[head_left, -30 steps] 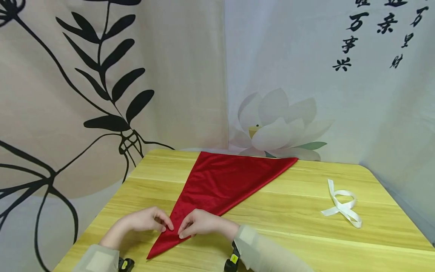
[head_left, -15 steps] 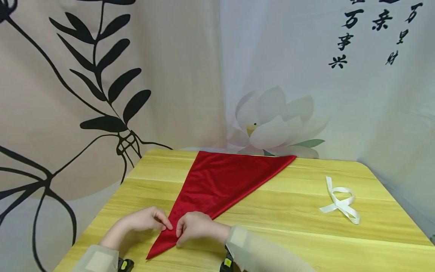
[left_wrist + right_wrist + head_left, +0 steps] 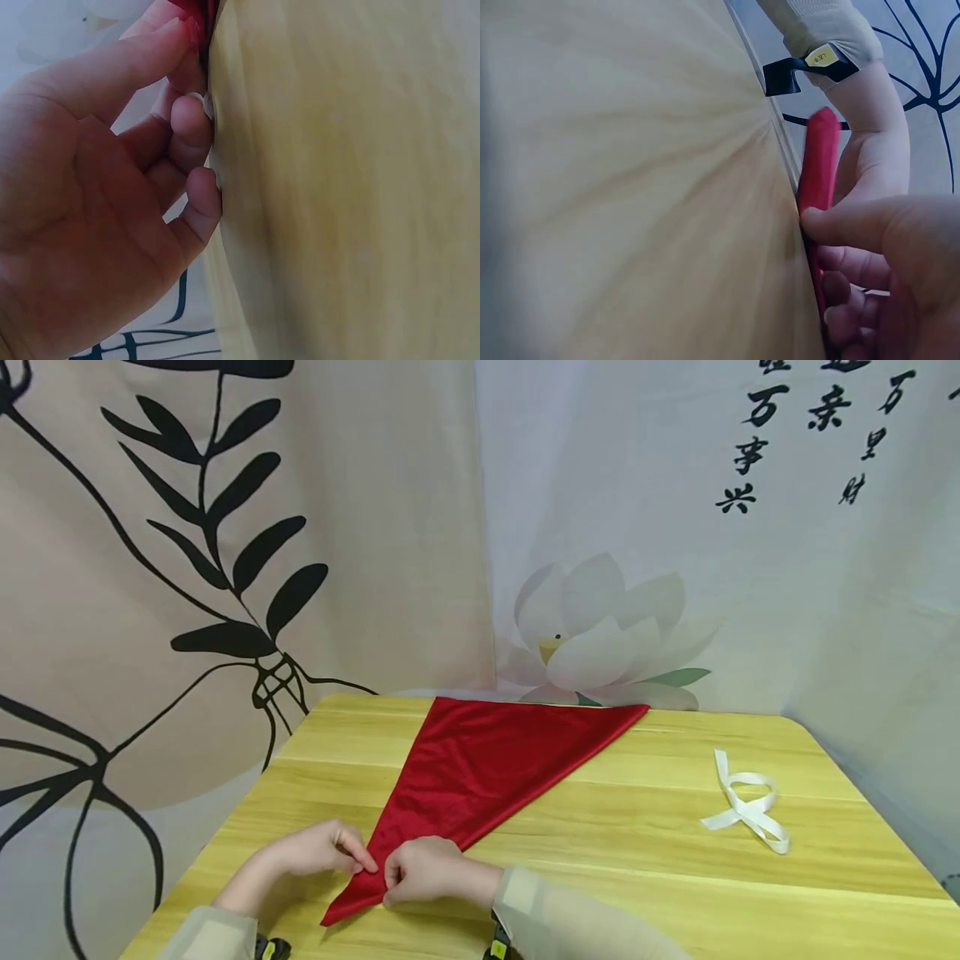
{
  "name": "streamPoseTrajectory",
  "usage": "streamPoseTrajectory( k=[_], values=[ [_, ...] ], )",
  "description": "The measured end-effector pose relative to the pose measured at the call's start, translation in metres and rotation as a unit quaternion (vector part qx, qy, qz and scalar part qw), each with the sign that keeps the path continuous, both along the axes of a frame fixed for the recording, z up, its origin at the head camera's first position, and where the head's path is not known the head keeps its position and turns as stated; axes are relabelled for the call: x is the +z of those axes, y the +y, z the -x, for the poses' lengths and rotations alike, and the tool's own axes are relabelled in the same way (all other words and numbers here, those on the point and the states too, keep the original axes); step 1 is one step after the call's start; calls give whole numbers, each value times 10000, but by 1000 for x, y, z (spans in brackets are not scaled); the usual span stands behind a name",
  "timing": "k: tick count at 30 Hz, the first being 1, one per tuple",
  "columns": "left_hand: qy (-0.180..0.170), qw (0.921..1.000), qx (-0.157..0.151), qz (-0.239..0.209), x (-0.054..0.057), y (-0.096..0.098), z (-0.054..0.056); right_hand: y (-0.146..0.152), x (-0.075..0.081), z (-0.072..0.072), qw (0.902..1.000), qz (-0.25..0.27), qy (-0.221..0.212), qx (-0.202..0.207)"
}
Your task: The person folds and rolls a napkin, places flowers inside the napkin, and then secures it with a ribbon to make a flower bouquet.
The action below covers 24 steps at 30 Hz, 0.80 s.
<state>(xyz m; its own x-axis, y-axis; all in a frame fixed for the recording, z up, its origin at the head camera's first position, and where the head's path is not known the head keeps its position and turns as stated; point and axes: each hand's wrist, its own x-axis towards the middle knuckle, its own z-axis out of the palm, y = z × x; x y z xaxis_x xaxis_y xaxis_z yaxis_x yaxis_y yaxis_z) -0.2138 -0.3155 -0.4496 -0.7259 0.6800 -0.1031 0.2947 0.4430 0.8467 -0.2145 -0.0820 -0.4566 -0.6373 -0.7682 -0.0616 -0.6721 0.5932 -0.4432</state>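
Note:
A red satin cloth (image 3: 480, 768), folded into a triangle, lies on the wooden table with one point toward the front left. Near that point my left hand (image 3: 322, 847) pinches the cloth's left edge; the left wrist view has thumb and index finger meeting on the red fabric (image 3: 201, 16), the other fingers curled beside the table top. Across from it, my right hand (image 3: 427, 868) pinches the folded long edge, its thumb on the cloth and fingers bent. Seen from the right wrist, the cloth's tip (image 3: 822, 150) stands slightly up from the table beyond the thumb.
A looped white ribbon (image 3: 746, 810) lies on the right part of the wooden table (image 3: 637, 835). Behind the table hangs a printed curtain (image 3: 405, 527) with plant drawings and a lotus. Each wrist wears a black strap.
My right hand has slid slightly left and toward the front along the cloth's long edge, and its fingers have curled in. The cloth's front tip has lifted and creased. My left hand stays nearly still.

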Motion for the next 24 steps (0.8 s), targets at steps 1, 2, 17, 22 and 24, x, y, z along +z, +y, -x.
streamPoseTrajectory(
  k=[1, 2, 17, 22, 24],
  values=[
    [8, 10000, -40, -17, 0, -1, 0, 0, -1, 0, 10000, -12, 44, 6],
    [21, 10000, -87, -33, 0, -1, 0, 0, -1, 0, 10000, -24, 76, 13],
    [-112, 9962, -200, 843, 10, -4, -11, 5, -4, 1, 9997, 192, 114, -7],
    [175, 9960, -174, 854, 8, -2, -12, 7, -5, 2, 9990, 450, 26, 25],
    [271, 9971, -242, 666, 7, -3, -13, 7, -6, 2, 9984, 559, -52, 16]
  ],
)
